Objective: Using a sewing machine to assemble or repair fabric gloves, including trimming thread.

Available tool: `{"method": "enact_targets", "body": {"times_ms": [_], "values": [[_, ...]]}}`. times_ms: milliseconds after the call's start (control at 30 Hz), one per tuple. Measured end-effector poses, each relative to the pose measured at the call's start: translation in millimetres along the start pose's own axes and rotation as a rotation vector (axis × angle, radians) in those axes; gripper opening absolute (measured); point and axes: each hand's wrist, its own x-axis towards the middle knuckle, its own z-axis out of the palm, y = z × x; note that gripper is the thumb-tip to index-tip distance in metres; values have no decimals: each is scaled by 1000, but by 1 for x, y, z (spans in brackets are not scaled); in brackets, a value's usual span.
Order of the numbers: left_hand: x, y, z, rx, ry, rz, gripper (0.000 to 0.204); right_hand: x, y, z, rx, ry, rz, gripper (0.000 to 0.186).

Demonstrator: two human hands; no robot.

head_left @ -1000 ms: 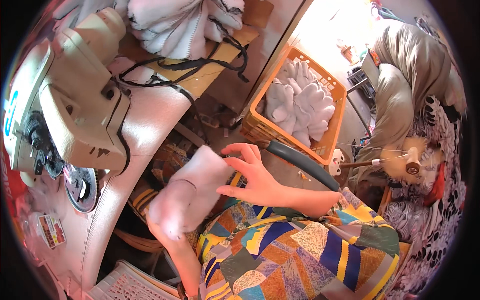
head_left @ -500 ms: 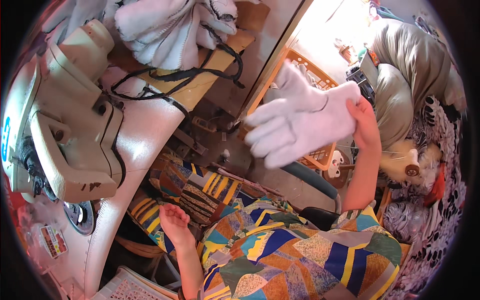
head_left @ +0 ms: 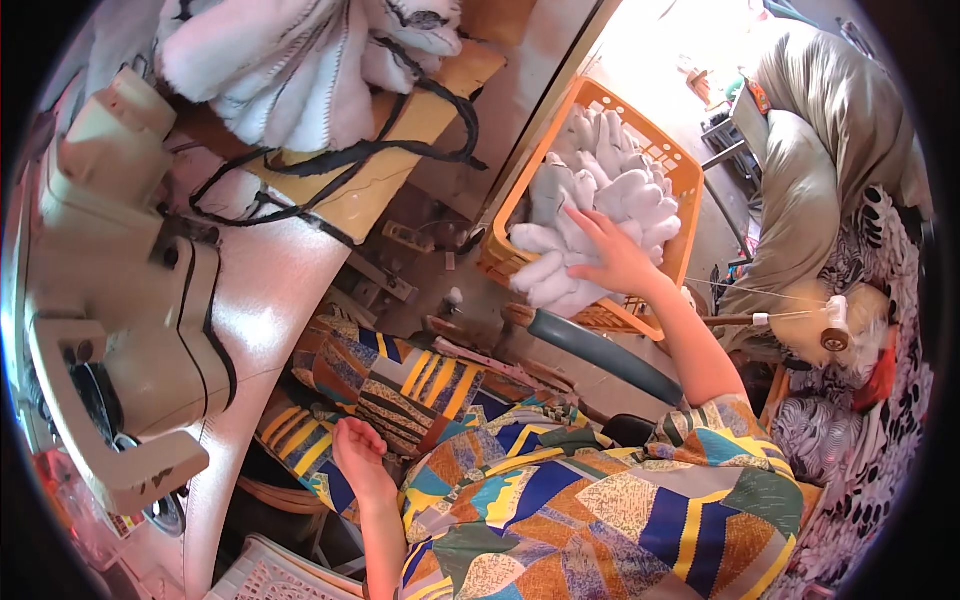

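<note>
My right hand (head_left: pixel 615 258) reaches into an orange plastic basket (head_left: pixel 681 245) heaped with white fuzzy gloves (head_left: pixel 640 195). Its fingers are spread over the glove (head_left: pixel 548 282) lying nearest me on the pile, with nothing gripped. My left hand (head_left: pixel 362 455) rests palm up near my patterned clothing (head_left: pixel 440 390), fingers curled together and empty, a short way right of the sewing table's edge.
A cream sewing machine (head_left: pixel 140 330) stands on the white table (head_left: pixel 265 290) at left. Behind it are white fuzzy pieces (head_left: pixel 280 75) and black cords (head_left: pixel 380 150). A grey padded bar (head_left: pixel 600 355), a wooden spool (head_left: pixel 835 325), grey bulky fabric (head_left: pixel 800 200) and spotted cloth (head_left: pixel 870 250) are at right.
My right hand took a white glove up, carried it right and has let it go on the basket's pile. My left hand let go of it and dropped back beside my lap.
</note>
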Motion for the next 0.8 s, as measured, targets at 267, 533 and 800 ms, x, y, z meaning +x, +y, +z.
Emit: {"method": "enact_targets", "body": {"times_ms": [267, 533, 800], "values": [[4, 1, 6, 64, 11, 6, 24, 22, 22, 1, 425, 160, 116, 31], [17, -3, 2, 14, 52, -33, 24, -1, 57, 104, -176, -99, 170, 50], [18, -8, -6, -12, 28, -1, 23, 20, 112, 207, 103, -813, 93, 44]]}}
